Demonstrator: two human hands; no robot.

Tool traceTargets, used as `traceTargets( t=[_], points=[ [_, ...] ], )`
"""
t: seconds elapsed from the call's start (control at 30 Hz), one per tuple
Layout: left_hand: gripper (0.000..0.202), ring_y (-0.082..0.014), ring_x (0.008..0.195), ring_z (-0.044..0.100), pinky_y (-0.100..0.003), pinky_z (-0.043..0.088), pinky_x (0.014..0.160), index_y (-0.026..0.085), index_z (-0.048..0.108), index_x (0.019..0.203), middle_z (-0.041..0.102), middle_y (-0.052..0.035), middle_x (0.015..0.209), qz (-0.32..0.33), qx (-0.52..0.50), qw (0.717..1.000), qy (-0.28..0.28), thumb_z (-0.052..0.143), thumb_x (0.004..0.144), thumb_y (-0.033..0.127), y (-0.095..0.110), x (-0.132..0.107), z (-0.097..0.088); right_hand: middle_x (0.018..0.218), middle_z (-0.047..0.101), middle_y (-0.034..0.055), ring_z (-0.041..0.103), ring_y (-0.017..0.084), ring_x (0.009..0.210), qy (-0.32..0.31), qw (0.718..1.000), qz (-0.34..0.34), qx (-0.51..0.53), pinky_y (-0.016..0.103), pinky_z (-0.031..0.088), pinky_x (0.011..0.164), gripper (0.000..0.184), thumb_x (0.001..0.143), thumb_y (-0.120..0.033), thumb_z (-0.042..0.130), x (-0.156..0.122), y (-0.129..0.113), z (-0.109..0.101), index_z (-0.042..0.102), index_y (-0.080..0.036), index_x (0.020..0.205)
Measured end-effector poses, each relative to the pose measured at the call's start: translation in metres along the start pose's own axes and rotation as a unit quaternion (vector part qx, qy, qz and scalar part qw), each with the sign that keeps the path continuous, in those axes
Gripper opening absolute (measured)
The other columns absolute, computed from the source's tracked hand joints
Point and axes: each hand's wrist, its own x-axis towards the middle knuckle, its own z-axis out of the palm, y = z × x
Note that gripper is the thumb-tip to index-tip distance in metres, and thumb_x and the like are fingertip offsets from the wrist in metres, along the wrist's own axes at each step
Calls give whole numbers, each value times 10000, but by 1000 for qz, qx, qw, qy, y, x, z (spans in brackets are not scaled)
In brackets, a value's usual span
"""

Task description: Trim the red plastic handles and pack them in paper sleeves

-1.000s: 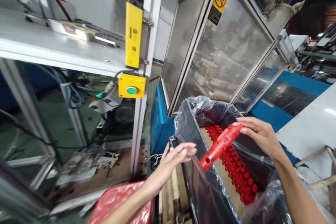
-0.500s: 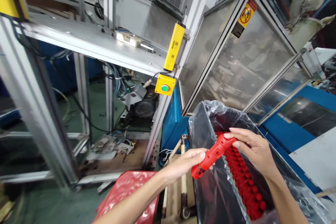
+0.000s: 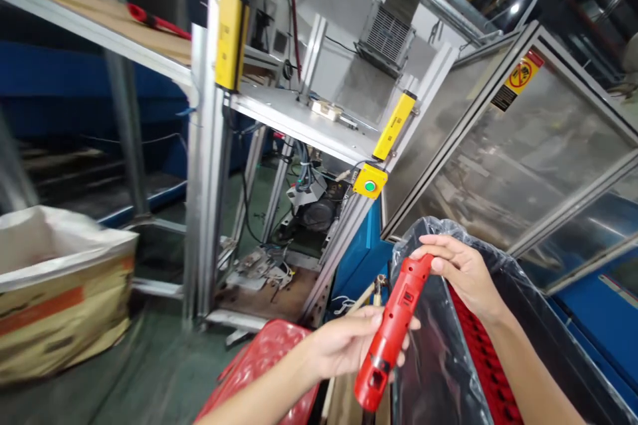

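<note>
A long red plastic tool housing (image 3: 393, 329) hangs tilted over the near left corner of a bag-lined box (image 3: 438, 372). My left hand (image 3: 351, 342) is wrapped round its middle from the left. My right hand (image 3: 458, 269) pinches its upper end with the fingertips. Rows of the same red parts (image 3: 481, 362) lie packed inside the box, under my right forearm.
A red plastic-wrapped bin (image 3: 264, 372) sits below my left arm. A bag-lined cardboard box (image 3: 54, 299) stands at the left. An aluminium machine frame carries yellow sensor bars (image 3: 393, 127) and a green button (image 3: 369, 185). Clear guard panels (image 3: 503, 166) rise behind the box.
My left hand has closed round the red housing's middle. The housing has swung from slanted to nearly upright. The view has turned left, bringing the cardboard box into sight.
</note>
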Motion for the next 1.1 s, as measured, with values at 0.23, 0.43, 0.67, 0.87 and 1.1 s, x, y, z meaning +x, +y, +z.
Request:
traceTargets(
  t=[0.23,0.43,0.67,0.87,1.1],
  points=[
    [451,-168,854,741,-254,584,740,134,762,1103,767,-56,969,82,-17,996,31,891,759,396,7,-35,11,1182,771,129,752,262,1046,-22,1000,3,-3,363,627,846,494,799,-572,800,32,2,40,710,-228,1142],
    [513,-170,938,738,-266,558,889,216,773,1130,792,-54,1060,328,63,915,225,935,693,429,27,-57,10,1033,803,109,775,246,877,-15,964,-56,-260,323,617,727,447,971,-594,531,22,6,72,774,-229,1054],
    [561,-214,972,725,-295,546,909,228,760,1182,784,-70,1127,459,89,823,322,926,694,450,49,-87,1,985,802,85,719,187,615,-95,929,-151,-324,276,588,567,432,920,-481,596,22,37,140,740,-192,1207],
    [623,-205,978,696,-271,541,893,230,751,1205,775,-61,1112,476,130,795,354,936,662,472,90,-112,0,856,776,45,689,191,612,-93,935,-186,-289,275,569,556,262,848,-370,673,59,39,198,780,-227,1040],
    [604,-242,1245,577,-312,408,1080,279,718,1270,741,-48,1203,386,253,813,354,779,787,637,178,-171,-15,853,784,53,709,233,674,58,948,-192,-248,333,599,646,282,870,-465,681,139,2,228,798,-238,991]
  ],
)
